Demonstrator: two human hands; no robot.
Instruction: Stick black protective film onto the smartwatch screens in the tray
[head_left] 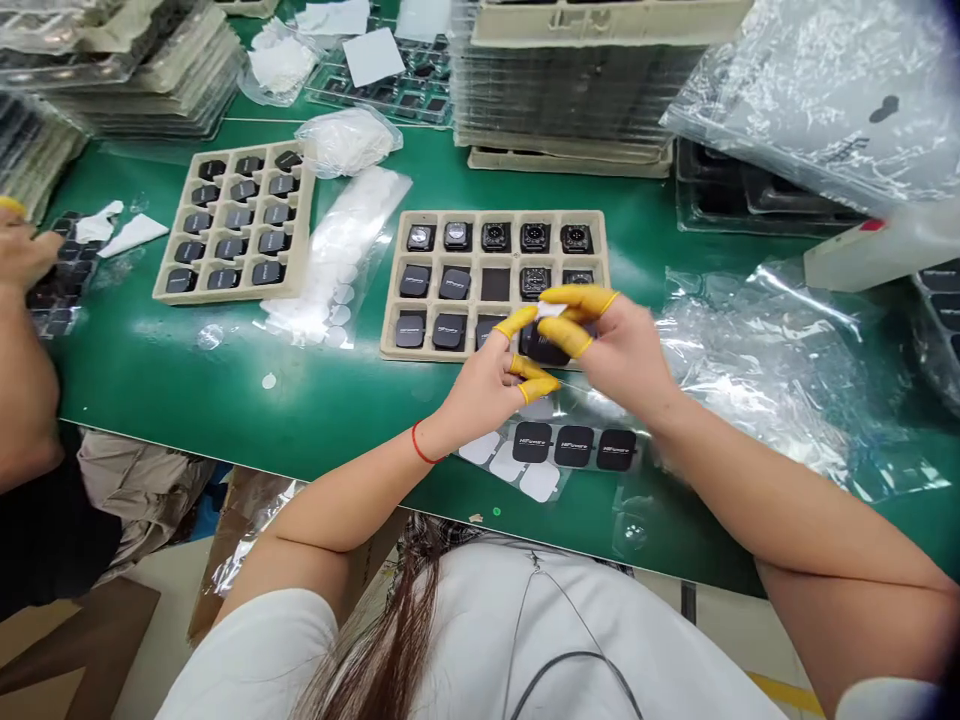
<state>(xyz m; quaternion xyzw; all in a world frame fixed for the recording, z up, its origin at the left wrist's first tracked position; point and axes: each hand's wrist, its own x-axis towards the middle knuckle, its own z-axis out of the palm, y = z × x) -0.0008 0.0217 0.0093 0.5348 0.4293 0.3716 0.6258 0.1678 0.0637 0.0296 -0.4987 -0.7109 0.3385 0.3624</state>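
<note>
Above the near edge of a beige compartment tray, my left hand holds a black square watch body between yellow-cotted fingers. My right hand, with yellow finger cots too, pinches a small white piece of film or paper just over that watch. Fingers partly cover the watch. Several watch bodies lie in the tray; some show round sensor backs and some carry black printed square covers. One middle compartment has no watch. Below my hands lies a sheet with black printed square stickers and white backing squares.
A second tray of watches stands to the left beside white sticker strips. Tray stacks rise at the back. Crumpled clear plastic and a white bottle lie right. A co-worker's hand is far left.
</note>
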